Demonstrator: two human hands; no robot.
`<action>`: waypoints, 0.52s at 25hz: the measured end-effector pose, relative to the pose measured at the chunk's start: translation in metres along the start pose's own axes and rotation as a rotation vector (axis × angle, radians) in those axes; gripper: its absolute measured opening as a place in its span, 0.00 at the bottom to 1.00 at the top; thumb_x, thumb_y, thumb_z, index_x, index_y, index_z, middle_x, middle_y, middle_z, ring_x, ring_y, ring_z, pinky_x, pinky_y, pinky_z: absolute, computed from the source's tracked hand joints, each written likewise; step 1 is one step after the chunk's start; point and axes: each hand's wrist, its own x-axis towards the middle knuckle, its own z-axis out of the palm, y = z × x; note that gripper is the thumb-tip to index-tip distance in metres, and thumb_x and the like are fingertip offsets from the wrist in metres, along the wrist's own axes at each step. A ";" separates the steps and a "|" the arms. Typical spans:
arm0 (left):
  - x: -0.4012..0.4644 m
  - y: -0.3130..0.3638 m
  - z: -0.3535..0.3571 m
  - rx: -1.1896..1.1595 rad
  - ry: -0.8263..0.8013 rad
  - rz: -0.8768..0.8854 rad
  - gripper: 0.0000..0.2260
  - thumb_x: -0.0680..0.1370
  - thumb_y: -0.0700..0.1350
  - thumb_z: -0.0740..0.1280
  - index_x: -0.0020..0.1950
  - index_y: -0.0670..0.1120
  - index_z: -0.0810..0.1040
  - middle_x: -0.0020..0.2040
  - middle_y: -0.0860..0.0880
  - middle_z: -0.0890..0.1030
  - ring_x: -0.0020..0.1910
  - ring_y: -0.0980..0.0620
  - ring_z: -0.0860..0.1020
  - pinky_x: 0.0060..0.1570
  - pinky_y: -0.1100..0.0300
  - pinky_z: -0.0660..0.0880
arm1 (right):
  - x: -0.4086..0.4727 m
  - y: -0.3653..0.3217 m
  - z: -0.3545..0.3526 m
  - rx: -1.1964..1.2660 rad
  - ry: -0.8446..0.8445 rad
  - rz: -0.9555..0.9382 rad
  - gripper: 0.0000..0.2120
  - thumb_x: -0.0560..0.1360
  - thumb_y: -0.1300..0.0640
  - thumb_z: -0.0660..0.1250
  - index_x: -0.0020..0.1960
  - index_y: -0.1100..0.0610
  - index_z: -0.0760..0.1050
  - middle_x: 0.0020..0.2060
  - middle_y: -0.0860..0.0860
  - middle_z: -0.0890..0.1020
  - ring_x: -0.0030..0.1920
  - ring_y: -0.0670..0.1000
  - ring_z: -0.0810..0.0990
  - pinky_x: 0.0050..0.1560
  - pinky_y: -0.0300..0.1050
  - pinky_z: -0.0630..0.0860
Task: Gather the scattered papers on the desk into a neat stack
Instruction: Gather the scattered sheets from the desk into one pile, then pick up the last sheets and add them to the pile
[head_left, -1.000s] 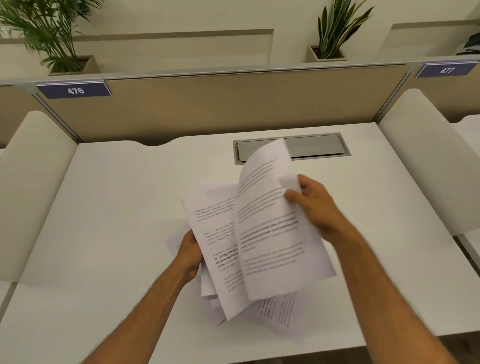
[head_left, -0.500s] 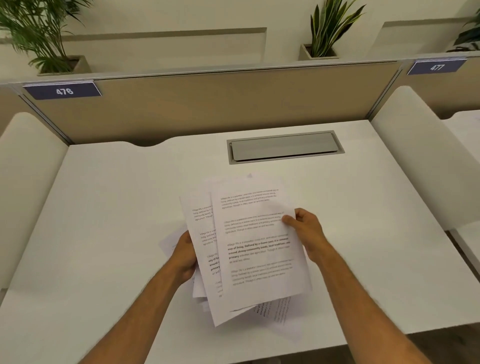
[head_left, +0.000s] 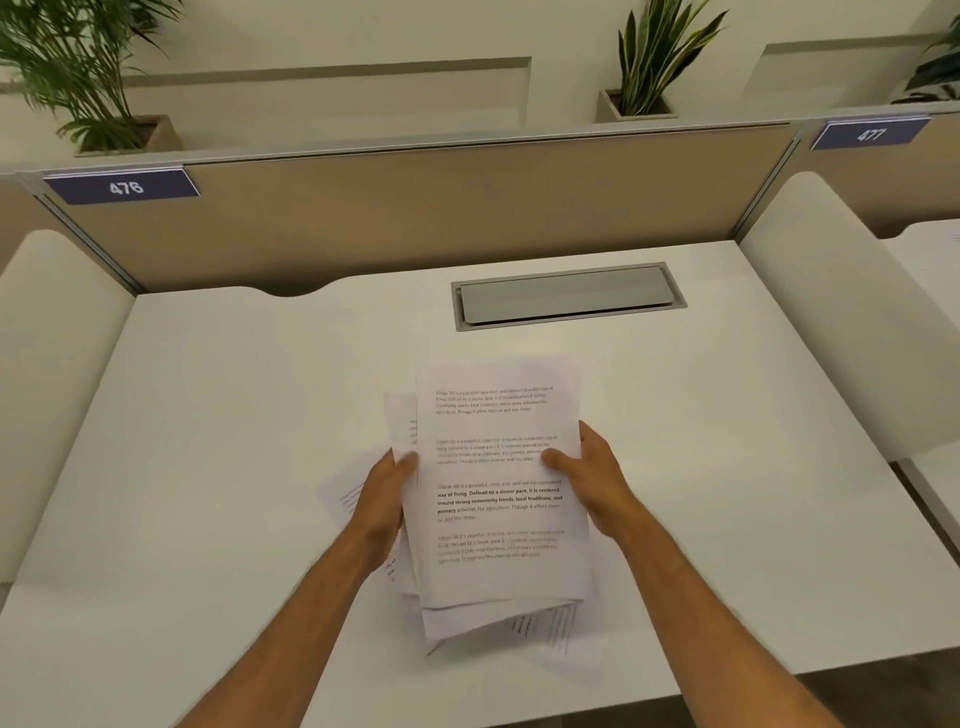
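Note:
A bundle of white printed papers (head_left: 498, 499) is held over the white desk (head_left: 234, 415), near its front middle. My left hand (head_left: 387, 493) grips the bundle's left edge, thumb on top. My right hand (head_left: 592, 475) grips the right edge, thumb pressed on the top sheet. The top sheet lies nearly square to me; lower sheets stick out unevenly at the left and bottom. One sheet (head_left: 345, 499) peeks out to the left behind my left hand, and another sheet (head_left: 556, 629) shows below the bundle on the desk.
A grey cable hatch (head_left: 569, 293) is set into the desk behind the papers. A tan partition (head_left: 415, 208) with labels 476 and 477 closes the back. White side panels (head_left: 831, 312) flank the desk. Potted plants stand on the ledge beyond.
The sheet my right hand held up has come down flat onto the bundle. Both hands have closed in on the bundle's sides, and the top sheet has turned straighter.

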 end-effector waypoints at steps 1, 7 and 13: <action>-0.001 0.004 0.003 0.107 -0.028 0.083 0.14 0.85 0.43 0.62 0.67 0.56 0.79 0.63 0.51 0.86 0.59 0.47 0.85 0.56 0.46 0.83 | -0.001 -0.006 0.000 -0.036 0.008 -0.043 0.16 0.78 0.62 0.68 0.64 0.49 0.75 0.58 0.49 0.85 0.51 0.50 0.87 0.49 0.52 0.85; 0.007 0.031 0.022 0.255 0.039 0.263 0.19 0.84 0.44 0.64 0.74 0.58 0.67 0.65 0.55 0.80 0.59 0.52 0.83 0.51 0.49 0.85 | -0.003 -0.033 0.006 0.000 -0.012 -0.169 0.17 0.80 0.60 0.65 0.61 0.39 0.72 0.57 0.44 0.83 0.52 0.51 0.86 0.45 0.48 0.85; 0.015 0.033 0.019 0.131 0.066 0.276 0.09 0.81 0.43 0.69 0.58 0.55 0.80 0.54 0.54 0.87 0.50 0.52 0.87 0.45 0.56 0.85 | 0.004 -0.028 -0.017 -0.013 0.064 -0.245 0.17 0.78 0.68 0.67 0.55 0.46 0.80 0.48 0.42 0.88 0.46 0.44 0.87 0.42 0.39 0.83</action>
